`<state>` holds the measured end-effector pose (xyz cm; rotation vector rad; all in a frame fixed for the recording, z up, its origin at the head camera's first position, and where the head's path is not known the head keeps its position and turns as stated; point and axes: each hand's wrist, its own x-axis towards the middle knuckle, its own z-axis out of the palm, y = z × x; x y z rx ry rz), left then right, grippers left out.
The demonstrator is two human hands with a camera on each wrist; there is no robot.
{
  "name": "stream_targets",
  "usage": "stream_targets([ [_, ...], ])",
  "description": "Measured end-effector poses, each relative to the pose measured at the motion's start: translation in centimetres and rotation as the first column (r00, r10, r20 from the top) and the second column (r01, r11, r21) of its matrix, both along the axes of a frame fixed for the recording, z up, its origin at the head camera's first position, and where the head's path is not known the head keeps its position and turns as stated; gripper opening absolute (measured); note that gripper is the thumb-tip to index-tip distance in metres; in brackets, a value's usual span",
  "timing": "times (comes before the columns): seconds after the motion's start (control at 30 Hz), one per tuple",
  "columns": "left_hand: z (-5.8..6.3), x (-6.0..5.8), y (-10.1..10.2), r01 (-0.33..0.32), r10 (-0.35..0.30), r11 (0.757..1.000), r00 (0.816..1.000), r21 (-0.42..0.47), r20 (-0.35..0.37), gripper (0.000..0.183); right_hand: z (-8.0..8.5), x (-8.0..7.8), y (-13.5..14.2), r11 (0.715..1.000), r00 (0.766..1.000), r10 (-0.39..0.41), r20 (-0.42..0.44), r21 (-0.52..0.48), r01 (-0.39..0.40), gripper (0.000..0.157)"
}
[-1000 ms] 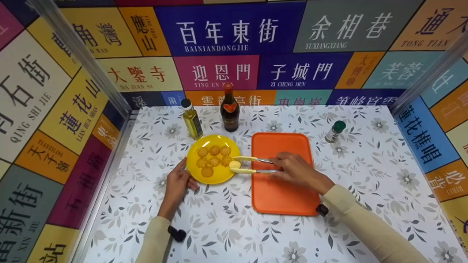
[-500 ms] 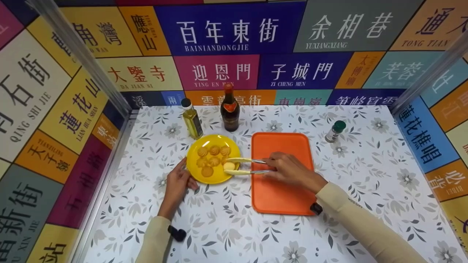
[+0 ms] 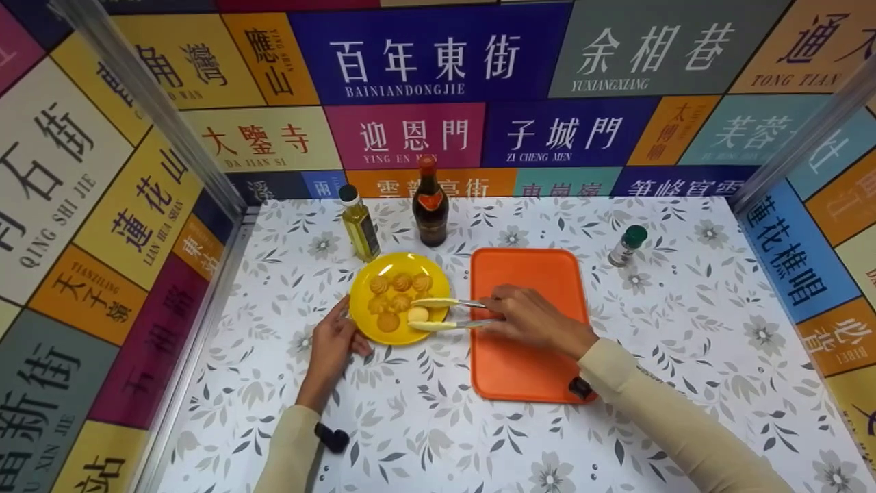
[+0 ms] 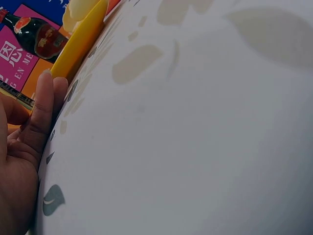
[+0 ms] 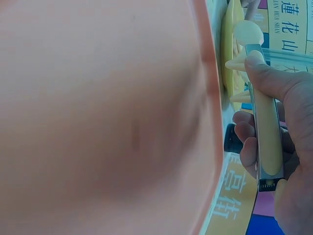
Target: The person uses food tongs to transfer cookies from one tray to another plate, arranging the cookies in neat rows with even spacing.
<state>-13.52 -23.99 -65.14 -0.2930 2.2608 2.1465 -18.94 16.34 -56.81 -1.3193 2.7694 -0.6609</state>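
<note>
My right hand [image 3: 530, 318] grips a pair of tongs [image 3: 452, 325] with pale yellow tips; in the right wrist view the thumb lies along the tongs' handle [image 5: 266, 132]. Between the tips is a pale round cookie [image 3: 418, 315], over the right part of the yellow plate [image 3: 410, 261]; whether it touches the plate I cannot tell. Several swirled cookies [image 3: 401, 281] lie on that plate. At its left rim rests my left hand [image 3: 333, 335], the fingers [image 4: 44, 95] fairly straight against the edge.
Beneath my right arm lies an orange tray [image 3: 527, 373]. Behind the plate stand an oil bottle [image 3: 361, 229] and a dark sauce bottle [image 3: 431, 216]. A green-capped shaker [image 3: 627, 248] is at the back right. Printed walls [image 3: 438, 61] enclose the table's back and sides.
My right hand has moved left with the tongs, carrying the pale cookie from the plate's right rim inward over the plate. The left hand has stayed at the rim.
</note>
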Motion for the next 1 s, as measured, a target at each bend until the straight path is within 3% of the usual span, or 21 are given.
stream_targets([
  [0.23, 0.0, -0.1, 0.0, -0.012, 0.012, 1.000, 1.000, 0.003, 0.021, 0.060, 0.1, -0.3, -0.7, 0.999, 1.000, 0.015, 0.019, 0.028, -0.015, 0.038],
  [0.6, 0.0, 0.0, 0.0, -0.006, 0.006, 1.000, 1.000, 0.002, -0.002, 0.059, 0.3, -0.4, -1.2, 0.997, 0.997, 0.012, 0.075, 0.072, -0.017, 0.040],
  [1.0, 0.0, 0.1, 0.0, -0.001, 0.001, 1.000, 1.000, -0.005, -0.023, 0.057, 0.0, -0.4, -1.0, 0.999, 0.999, 0.030, 0.017, 0.030, -0.031, 0.036],
])
